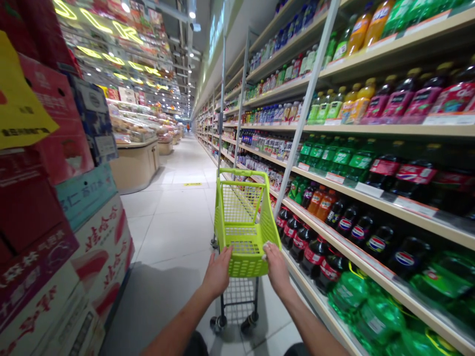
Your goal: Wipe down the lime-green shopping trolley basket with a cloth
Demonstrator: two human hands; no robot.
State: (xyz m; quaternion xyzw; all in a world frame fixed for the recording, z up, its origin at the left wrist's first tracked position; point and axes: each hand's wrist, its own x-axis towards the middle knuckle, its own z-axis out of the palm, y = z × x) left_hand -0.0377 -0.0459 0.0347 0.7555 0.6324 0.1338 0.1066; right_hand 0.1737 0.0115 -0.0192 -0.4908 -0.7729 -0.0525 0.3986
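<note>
A lime-green plastic shopping cart (248, 262) stands upright in front of me on a dark wheeled frame, and no goods show in its basket. My left hand (218, 273) is at the near left corner of the basket, its fingers curled against the rim. At the near right corner, my right hand (276, 267) has its fingers closed on a small crumpled white wipe (264, 250), pressed to the rim. Its exact material is hard to make out. Parts of the fingers of both hands are hidden behind the basket edge.
Close on the right runs a long drinks shelf (374, 129) with bottles. Stacked cartons (100, 237) rise on the left, and a rounded display counter (135, 163) stands beyond them. The tiled aisle (178, 207) leads ahead; a person (188, 127) is far off.
</note>
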